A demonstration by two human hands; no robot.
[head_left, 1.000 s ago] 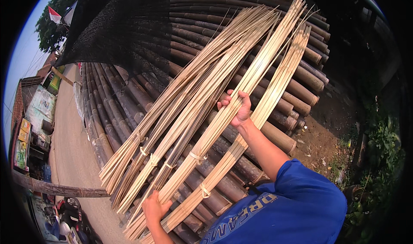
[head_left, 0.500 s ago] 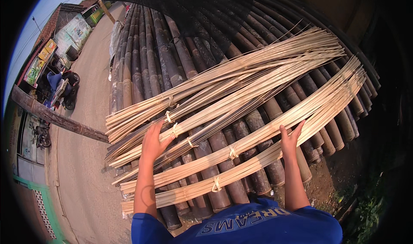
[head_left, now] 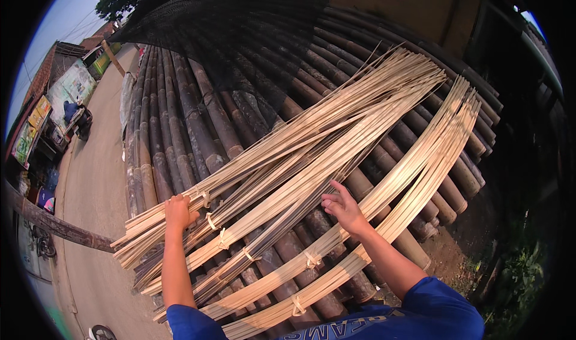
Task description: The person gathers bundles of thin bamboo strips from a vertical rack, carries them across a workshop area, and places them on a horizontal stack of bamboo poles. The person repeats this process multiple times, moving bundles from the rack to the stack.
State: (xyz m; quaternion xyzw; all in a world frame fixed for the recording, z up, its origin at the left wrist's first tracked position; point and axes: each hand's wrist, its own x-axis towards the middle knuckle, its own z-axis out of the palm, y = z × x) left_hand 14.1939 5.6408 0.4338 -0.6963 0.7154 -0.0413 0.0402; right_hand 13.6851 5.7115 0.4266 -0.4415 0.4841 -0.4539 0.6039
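Observation:
Several tied bundles of split bamboo strips lie slantwise across a stack of dark bamboo poles. My left hand (head_left: 179,213) is closed over the left end of the farthest bamboo strip bundle (head_left: 312,127), beside its tie. Over the dark-edged bamboo strips (head_left: 300,207) in the middle, my right hand (head_left: 342,208) has its fingers apart and partly bent, holding nothing; whether it touches the strips I cannot tell. Nearer to me are two pale bundles (head_left: 384,197), each with a knotted strip tie (head_left: 298,307), passing under or beside my right forearm.
The bamboo poles (head_left: 195,109) run away from me, partly under black netting (head_left: 240,40). Along the left goes a road (head_left: 99,178) with a motorbike rider (head_left: 78,121); a wheel (head_left: 102,333) shows at the lower edge. A horizontal pole (head_left: 60,223) juts out left. Plants (head_left: 519,274) grow at right.
My left hand has gone from a middle bundle to the farthest one and closed on it. My right hand has left the nearest bundles for the middle strips. The view has shifted.

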